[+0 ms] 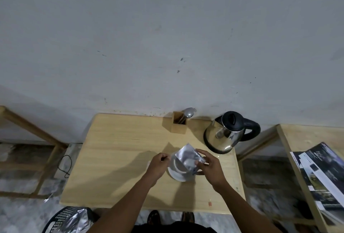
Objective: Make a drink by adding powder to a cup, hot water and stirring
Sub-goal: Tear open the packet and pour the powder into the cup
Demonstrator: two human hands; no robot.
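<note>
White cup (177,172) sits near middle of desk (115,151), toward its right half. Silver sachet (188,155) held tilted directly above cup mouth, likely so powder drops straight in. Right hand (209,165) pinches sachet's right edge, grip pressed together on the foil. Left hand (158,164) sits at cup's left side by sachet's other edge, fingers curled; cannot tell if it grips foil or steadies cup. Kettle (228,134) stands behind and right, within reach for water. Wooden holder (176,124) with spoon (187,114) at desk's back edge, ready for stirring. Powder step in hand, by my judgement
</note>
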